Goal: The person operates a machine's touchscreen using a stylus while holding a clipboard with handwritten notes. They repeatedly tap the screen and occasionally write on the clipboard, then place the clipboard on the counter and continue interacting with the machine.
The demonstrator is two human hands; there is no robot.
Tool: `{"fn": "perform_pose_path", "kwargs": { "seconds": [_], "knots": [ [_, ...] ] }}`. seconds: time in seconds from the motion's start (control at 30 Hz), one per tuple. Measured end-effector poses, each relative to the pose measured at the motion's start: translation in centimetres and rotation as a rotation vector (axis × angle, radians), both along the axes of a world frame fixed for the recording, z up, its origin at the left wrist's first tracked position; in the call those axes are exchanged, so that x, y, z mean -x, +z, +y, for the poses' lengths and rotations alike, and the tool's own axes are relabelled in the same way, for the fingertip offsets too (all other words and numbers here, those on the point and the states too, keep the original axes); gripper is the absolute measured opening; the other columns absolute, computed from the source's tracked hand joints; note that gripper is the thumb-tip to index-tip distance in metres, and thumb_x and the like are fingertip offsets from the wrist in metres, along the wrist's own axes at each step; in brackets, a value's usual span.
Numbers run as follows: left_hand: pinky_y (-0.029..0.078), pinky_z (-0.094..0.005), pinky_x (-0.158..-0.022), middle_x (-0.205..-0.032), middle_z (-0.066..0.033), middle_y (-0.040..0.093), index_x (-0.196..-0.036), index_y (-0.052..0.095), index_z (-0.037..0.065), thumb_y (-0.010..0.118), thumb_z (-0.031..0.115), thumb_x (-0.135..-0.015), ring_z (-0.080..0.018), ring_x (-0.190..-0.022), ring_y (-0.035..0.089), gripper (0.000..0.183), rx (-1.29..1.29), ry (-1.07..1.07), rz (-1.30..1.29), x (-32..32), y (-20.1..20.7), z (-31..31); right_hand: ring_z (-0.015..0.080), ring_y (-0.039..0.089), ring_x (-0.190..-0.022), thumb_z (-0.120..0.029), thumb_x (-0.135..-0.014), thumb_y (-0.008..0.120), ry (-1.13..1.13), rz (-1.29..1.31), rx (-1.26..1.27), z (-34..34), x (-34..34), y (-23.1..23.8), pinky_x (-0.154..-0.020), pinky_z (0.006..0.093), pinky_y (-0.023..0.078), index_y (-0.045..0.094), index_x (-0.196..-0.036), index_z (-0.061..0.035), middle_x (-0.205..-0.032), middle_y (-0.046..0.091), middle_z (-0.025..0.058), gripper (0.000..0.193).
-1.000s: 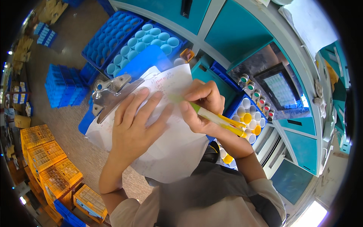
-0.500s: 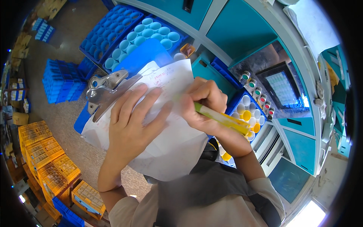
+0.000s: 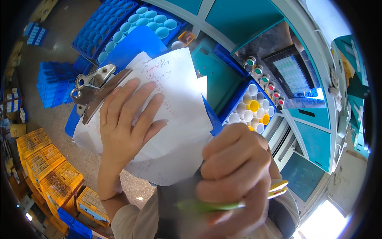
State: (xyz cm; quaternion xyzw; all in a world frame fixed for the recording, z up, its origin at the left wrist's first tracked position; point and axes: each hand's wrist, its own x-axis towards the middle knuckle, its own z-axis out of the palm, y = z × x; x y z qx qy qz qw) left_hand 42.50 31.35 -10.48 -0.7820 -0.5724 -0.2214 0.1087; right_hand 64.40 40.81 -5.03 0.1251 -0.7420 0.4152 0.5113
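A blue clipboard point(image 3: 139, 42) with a metal clip point(image 3: 93, 85) holds several white sheets of paper point(image 3: 183, 79), bearing red and dark handwriting. My left hand point(image 3: 125, 121) lies flat on the top sheet beside the clip, fingers stretched out, pressing the page. Close to the camera, to the right of the sheets' lower edge, my right hand point(image 3: 236, 171) is closed around a green and yellow pen point(image 3: 211, 206). Motion smears the pen and the lower part of that hand. The pen is off the paper.
Beyond the clipboard stands a blue crate of light-blue cups point(image 3: 161, 19). Another crate with white and yellow cups point(image 3: 247, 115) sits at right, by a teal machine with push buttons point(image 3: 264, 79) and a screen point(image 3: 290, 75). Yellow crates point(image 3: 59, 179) are stacked at lower left.
My right hand has lifted off the paper with the pen, moving toward me and nearer the camera. The clipboard and my left hand have shifted slightly left in view.
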Motion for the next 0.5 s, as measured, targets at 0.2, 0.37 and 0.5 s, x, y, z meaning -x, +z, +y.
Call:
{"fn": "perform_pose_path", "kwargs": {
  "seconds": [0.2, 0.37, 0.5],
  "knots": [
    [0.044, -0.0503, -0.115, -0.146, -0.0039, 0.067, -0.133, 0.074, 0.018, 0.083, 0.041, -0.092, -0.0320, -0.142, 0.055, 0.048, 0.105, 0.013, -0.042, -1.3, 1.2, -1.2, 0.0171, 0.063, -0.065, -0.018, -0.099, 0.080, 0.025, -0.153, -0.011, -0.2, -0.1, 1.2, -0.052, 0.0290, 0.048, 0.072, -0.129, -0.0217, -0.090, 0.072, 0.0091, 0.032],
    [0.045, -0.0523, -0.113, -0.146, -0.0062, 0.065, -0.134, 0.073, 0.016, 0.085, 0.038, -0.091, -0.0356, -0.140, 0.056, 0.050, 0.067, -0.022, 0.059, -1.0, 1.6, -1.6, 0.0183, 0.064, -0.068, -0.020, -0.100, 0.078, 0.098, -0.133, -0.042, -1.4, 0.0, 2.0, -0.056, 0.0298, 0.049, 0.073, -0.124, -0.0181, -0.089, 0.071, 0.0095, 0.024],
    [0.042, -0.0508, -0.117, -0.151, -0.0064, 0.063, -0.136, 0.072, 0.017, 0.087, 0.039, -0.090, -0.0350, -0.143, 0.053, 0.053, 0.018, 0.006, 0.035, -0.7, 0.4, -1.8, 0.0193, 0.065, -0.071, -0.021, -0.102, 0.077, 0.139, -0.141, -0.037, -2.7, -1.0, 2.0, -0.059, 0.0304, 0.049, 0.074, -0.119, -0.0153, -0.089, 0.070, 0.0098, 0.019]
  ]
}}
